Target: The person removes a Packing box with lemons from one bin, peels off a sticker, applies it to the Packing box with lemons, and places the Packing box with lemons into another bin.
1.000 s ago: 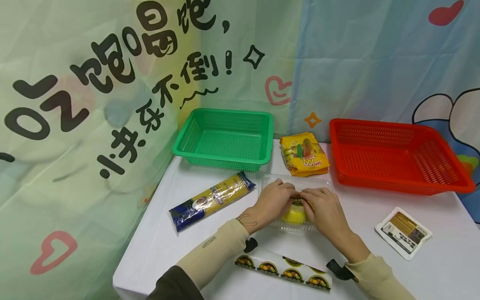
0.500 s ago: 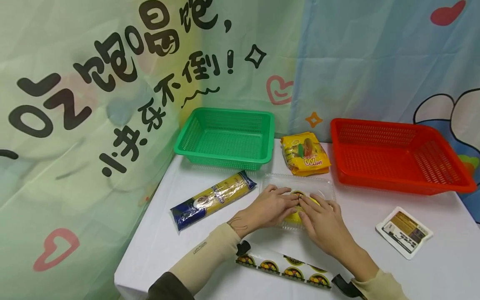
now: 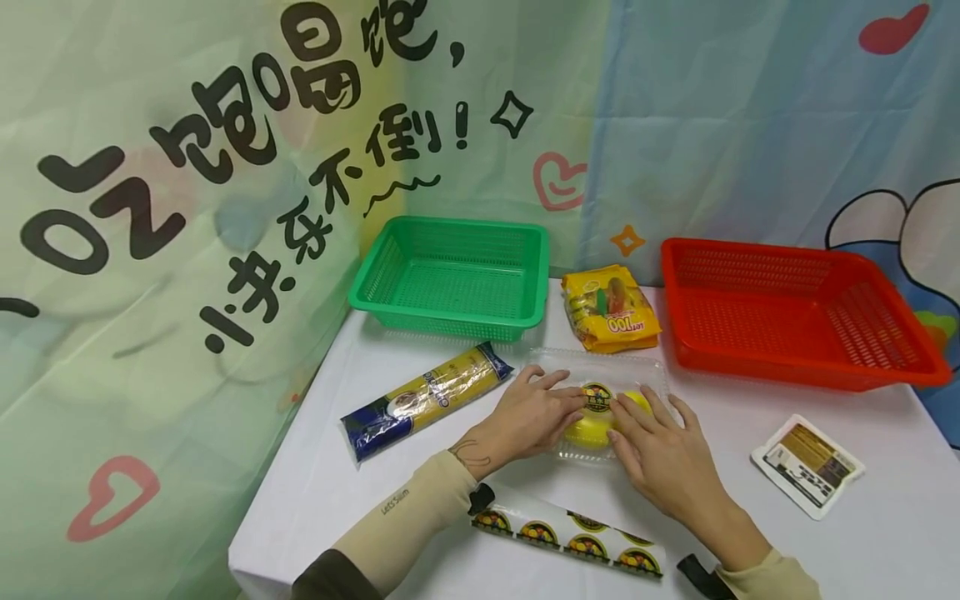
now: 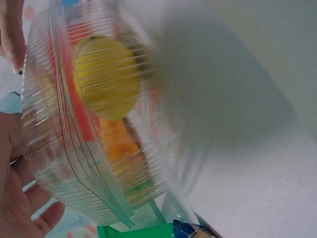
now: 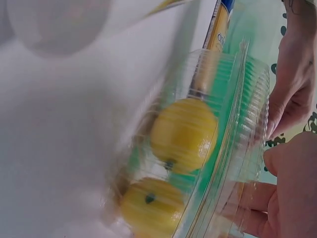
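A clear plastic clamshell box (image 3: pixel 547 360) lies shut on the table, holding yellow round fruit (image 3: pixel 588 432). On its lid is a round black and yellow sticker (image 3: pixel 597 397). My left hand (image 3: pixel 528 417) touches the sticker's left edge with extended fingertips. My right hand (image 3: pixel 667 454) rests its fairly straight fingers on the lid at the sticker's right edge. The left wrist view shows one yellow fruit (image 4: pixel 106 77) through the ribbed wall; the right wrist view shows two, including a yellow fruit (image 5: pixel 184 135) with a dark stem end. Fingers partly cover the lid.
A strip of round stickers (image 3: pixel 566 537) lies in front of the box. Left is a pasta packet (image 3: pixel 427 400); behind are a green basket (image 3: pixel 450 321), a yellow snack bag (image 3: pixel 611 308) and a red basket (image 3: pixel 787 367). A white flat packet (image 3: pixel 808 467) lies at right.
My hands have moved apart over the lid, the right one shifting rightward and nearer. Fingers that were bunched over the sticker have spread, and the sticker now shows.
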Tool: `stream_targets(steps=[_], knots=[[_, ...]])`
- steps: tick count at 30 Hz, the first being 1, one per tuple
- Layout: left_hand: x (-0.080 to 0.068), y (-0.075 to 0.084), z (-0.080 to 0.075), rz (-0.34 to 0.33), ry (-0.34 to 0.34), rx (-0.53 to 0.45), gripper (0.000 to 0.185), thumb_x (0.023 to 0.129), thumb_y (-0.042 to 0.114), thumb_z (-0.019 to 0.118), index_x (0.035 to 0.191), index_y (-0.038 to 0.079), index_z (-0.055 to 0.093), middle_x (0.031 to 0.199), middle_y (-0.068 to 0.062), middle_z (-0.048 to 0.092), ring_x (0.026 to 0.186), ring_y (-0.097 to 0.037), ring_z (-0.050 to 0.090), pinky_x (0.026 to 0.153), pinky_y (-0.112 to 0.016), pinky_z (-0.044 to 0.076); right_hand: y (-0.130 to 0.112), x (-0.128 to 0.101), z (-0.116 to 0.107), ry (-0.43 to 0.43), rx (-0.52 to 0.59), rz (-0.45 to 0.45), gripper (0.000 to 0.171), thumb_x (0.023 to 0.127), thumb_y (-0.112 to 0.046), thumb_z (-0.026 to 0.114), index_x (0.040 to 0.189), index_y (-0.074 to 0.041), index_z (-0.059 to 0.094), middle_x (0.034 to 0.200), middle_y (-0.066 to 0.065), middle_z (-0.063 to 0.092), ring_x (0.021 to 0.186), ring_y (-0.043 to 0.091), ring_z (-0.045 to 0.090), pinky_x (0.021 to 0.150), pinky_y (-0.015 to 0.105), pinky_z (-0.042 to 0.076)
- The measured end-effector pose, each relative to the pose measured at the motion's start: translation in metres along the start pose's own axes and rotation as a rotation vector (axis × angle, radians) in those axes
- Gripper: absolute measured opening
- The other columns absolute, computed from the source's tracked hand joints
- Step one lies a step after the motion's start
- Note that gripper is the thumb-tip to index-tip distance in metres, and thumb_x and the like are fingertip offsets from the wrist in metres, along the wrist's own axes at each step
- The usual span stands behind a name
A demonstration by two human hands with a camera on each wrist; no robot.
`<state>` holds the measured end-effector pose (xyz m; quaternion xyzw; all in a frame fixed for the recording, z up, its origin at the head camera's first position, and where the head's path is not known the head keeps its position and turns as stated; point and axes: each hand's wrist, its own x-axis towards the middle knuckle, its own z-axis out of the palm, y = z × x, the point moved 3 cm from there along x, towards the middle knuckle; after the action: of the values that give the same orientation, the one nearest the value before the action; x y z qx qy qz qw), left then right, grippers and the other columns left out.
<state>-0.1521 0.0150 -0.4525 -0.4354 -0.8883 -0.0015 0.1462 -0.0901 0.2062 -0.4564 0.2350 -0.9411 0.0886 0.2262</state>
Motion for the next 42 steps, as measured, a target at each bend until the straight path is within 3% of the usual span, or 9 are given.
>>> stream_targets(steps=[8,12,17,22,26,30,33,39,42], knots=[[-0.001,-0.003,-0.001,-0.048,0.008,-0.012,0.033,0.108,0.039,0.045,0.128,0.031,0.07,0.133,0.014,0.068,0.137,-0.016,0.054,0.11,-0.038,0.042,0.004,0.0,-0.002,-0.026,0.021,0.048,0.044,0.093,-0.029,0.063,0.13,-0.006,0.068,0.132,0.014,0.068,0.131,0.043,0.055,0.113,0.063,0.031],[-0.003,-0.006,-0.003,-0.1,0.036,-0.101,0.032,0.107,0.036,0.048,0.127,0.028,0.071,0.134,0.01,0.067,0.137,-0.015,0.054,0.111,-0.04,0.041,0.006,0.001,-0.005,-0.011,0.093,0.092,0.042,0.093,-0.024,0.067,0.131,-0.006,0.067,0.135,0.017,0.066,0.131,0.043,0.054,0.113,0.062,0.031],[-0.007,-0.013,-0.009,-0.178,0.171,-0.31,0.025,0.105,0.028,0.054,0.12,0.022,0.074,0.122,0.008,0.073,0.125,-0.013,0.062,0.106,-0.039,0.044,0.011,0.005,-0.013,0.111,0.202,0.156,0.035,0.088,-0.011,0.071,0.123,-0.005,0.071,0.127,0.017,0.07,0.124,0.041,0.061,0.107,0.063,0.038],[-0.015,-0.022,-0.013,-0.252,0.334,-0.528,0.019,0.102,0.019,0.06,0.111,0.013,0.077,0.106,0.002,0.078,0.102,-0.013,0.071,0.099,-0.032,0.051,0.023,0.007,-0.024,0.275,0.259,0.241,0.026,0.085,-0.001,0.071,0.11,-0.003,0.075,0.106,0.017,0.076,0.098,0.04,0.07,0.089,0.058,0.048],[-0.022,-0.028,-0.01,-0.306,0.413,-0.648,0.017,0.101,0.013,0.062,0.107,0.007,0.077,0.102,-0.004,0.078,0.094,-0.014,0.073,0.089,-0.025,0.058,0.036,0.006,-0.03,0.351,0.259,0.313,0.02,0.085,0.0,0.072,0.104,-0.003,0.077,0.094,0.015,0.078,0.079,0.032,0.071,0.074,0.028,0.054],[-0.028,-0.03,-0.007,-0.35,0.457,-0.705,0.016,0.1,0.011,0.062,0.105,0.005,0.076,0.098,-0.005,0.076,0.087,-0.013,0.07,0.077,-0.023,0.058,0.051,0.004,-0.031,0.375,0.323,0.42,0.016,0.086,-0.004,0.075,0.102,-0.003,0.078,0.089,0.015,0.078,0.072,-0.005,0.063,0.068,-0.001,0.041],[-0.032,-0.031,-0.005,-0.387,0.471,-0.73,0.015,0.101,0.011,0.062,0.106,0.006,0.075,0.096,-0.004,0.075,0.084,-0.012,0.067,0.071,-0.025,0.057,0.061,0.002,-0.03,0.347,0.38,0.532,0.015,0.09,-0.009,0.075,0.104,-0.004,0.078,0.087,0.015,0.077,0.072,-0.024,0.051,0.066,-0.002,0.041],[-0.041,-0.036,-0.002,-0.511,0.481,-0.769,0.013,0.1,0.012,0.063,0.106,0.006,0.073,0.091,-0.003,0.072,0.078,-0.011,0.063,0.063,-0.02,0.052,0.084,-0.007,-0.025,0.213,0.578,0.819,0.029,0.098,-0.028,0.068,0.116,-0.006,0.074,0.084,-0.008,0.075,0.07,-0.007,0.065,0.065,0.006,0.051],[-0.046,-0.039,0.002,-0.585,0.461,-0.804,0.015,0.098,0.011,0.064,0.11,0.004,0.071,0.089,-0.005,0.07,0.077,-0.013,0.063,0.061,-0.018,0.051,0.097,-0.012,-0.021,0.212,0.791,0.935,0.032,0.098,-0.026,0.068,0.119,-0.002,0.07,0.083,-0.016,0.073,0.072,-0.001,0.07,0.067,0.01,0.056]])
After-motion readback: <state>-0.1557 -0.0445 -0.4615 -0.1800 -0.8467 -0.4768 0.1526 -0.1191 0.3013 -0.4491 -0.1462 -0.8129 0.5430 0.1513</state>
